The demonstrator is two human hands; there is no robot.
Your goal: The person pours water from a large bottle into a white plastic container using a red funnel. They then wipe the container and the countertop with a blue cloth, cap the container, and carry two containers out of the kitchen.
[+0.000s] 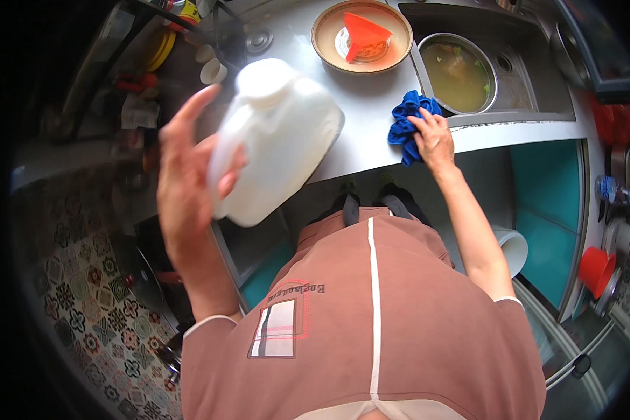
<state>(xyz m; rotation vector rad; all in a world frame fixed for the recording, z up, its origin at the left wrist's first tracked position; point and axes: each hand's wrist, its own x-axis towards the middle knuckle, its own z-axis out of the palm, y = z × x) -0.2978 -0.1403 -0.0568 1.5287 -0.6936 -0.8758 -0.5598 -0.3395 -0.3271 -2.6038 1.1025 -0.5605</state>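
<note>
A translucent white plastic jug with a white cap hangs above the left part of the counter. My left hand has its fingers through the jug's handle and holds it up, tilted and slightly blurred. How much is inside I cannot tell. On the counter's front edge, beside the sink, my right hand grasps a crumpled blue cloth. Behind the cloth stands a wide beige bowl with an orange-red plastic funnel lying in it.
The steel sink on the right holds a round metal pot of cloudy yellowish liquid with green bits. Small white cups stand at the far left. Below the counter are an open cabinet with a teal panel and a white bucket.
</note>
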